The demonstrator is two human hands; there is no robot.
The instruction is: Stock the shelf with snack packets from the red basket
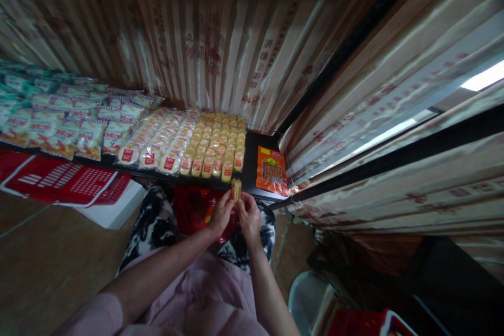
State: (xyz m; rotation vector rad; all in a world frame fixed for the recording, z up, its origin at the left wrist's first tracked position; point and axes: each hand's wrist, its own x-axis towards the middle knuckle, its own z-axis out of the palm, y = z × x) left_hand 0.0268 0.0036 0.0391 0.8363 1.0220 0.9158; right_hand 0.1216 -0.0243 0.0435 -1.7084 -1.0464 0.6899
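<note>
Between my left hand (221, 213) and my right hand (249, 214) is a small yellow wrapped snack (236, 189), held upright in the fingertips of both. It is just in front of the black shelf's (250, 178) near edge. Rows of similar yellow wrapped snacks (216, 144) lie on the shelf beyond my hands. Left of them are rows of round white wrapped crackers (149, 156) with red labels. An orange flat packet (271, 170) lies near the shelf's right end. Below my hands, a red bag or container (192, 210) sits between my knees, its contents unclear.
White snack bags (90, 136) and green bags (18, 81) fill the shelf's left side. Under it are a red basket (79, 178) and a white box (114, 207). Printed curtains (220, 37) hang behind. Another red basket (354, 323) stands at lower right.
</note>
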